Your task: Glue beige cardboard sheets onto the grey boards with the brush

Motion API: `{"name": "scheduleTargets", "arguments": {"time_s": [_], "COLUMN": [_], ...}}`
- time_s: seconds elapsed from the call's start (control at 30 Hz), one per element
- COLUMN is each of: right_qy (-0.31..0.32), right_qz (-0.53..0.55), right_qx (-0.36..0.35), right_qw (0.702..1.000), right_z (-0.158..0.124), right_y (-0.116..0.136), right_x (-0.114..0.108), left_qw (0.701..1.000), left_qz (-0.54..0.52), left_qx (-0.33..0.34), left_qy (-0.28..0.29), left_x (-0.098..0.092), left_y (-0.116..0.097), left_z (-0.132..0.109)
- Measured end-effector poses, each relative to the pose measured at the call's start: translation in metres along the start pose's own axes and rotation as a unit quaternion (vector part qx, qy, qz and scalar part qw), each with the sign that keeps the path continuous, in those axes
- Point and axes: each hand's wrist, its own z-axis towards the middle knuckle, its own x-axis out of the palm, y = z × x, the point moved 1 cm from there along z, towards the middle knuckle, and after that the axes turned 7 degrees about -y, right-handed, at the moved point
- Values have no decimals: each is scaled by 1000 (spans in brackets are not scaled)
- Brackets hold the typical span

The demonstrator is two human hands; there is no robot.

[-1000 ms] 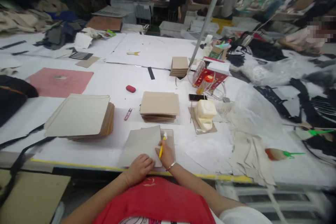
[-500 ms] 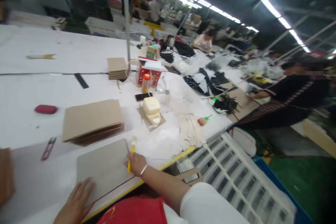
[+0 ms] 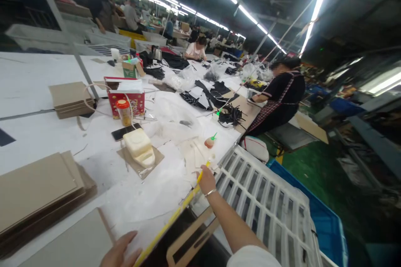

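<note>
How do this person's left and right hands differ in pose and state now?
The right hand grips a yellow tool, while the left hand shows no tool. The right hand reaches farther out, while the left hand is beside the grey sheet. The right hand shows whole, with a bracelet at its wrist; the frame's bottom cuts off the left hand. Both are ungloved.

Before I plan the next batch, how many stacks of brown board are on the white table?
2: the near stack at the picture's left edge, partly cut off, and the far stack beside the metal pole. Others may be out of frame.
</note>
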Motion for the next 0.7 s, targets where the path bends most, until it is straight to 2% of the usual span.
{"name": "scheduleTargets", "arguments": {"time_s": [0.1, 0.17, 0.27, 0.37, 0.5, 0.57, 0.7], "right_qy": [5, 20, 52, 79, 130, 139, 115], "right_qz": [-28, -36, -44, -42, -35, -35, -38], "right_qx": [45, 61, 59, 51, 50, 47, 43], "right_qw": [999, 997, 996, 995, 990, 989, 992], "right_z": [7, 12, 23, 37, 49, 51, 51], "right_y": [-61, -85, -102, -107, -115, -120, -126], "right_x": [2, 7, 18, 29, 44, 50, 57], "left_qw": [993, 990, 993, 999, 991, 986, 979], "left_qz": [-108, -128, -103, -49, -22, -4, 30], "left_qx": [5, 10, 6, -19, -116, -144, -177], "left_qy": [49, 61, 62, 7, -68, -86, -99], "left_x": [33, 52, 79, 102, 127, 137, 151], "left_y": [-64, -104, -160, -207, -243, -252, -263], "left_z": [61, 103, 162, 208, 253, 270, 291]}}
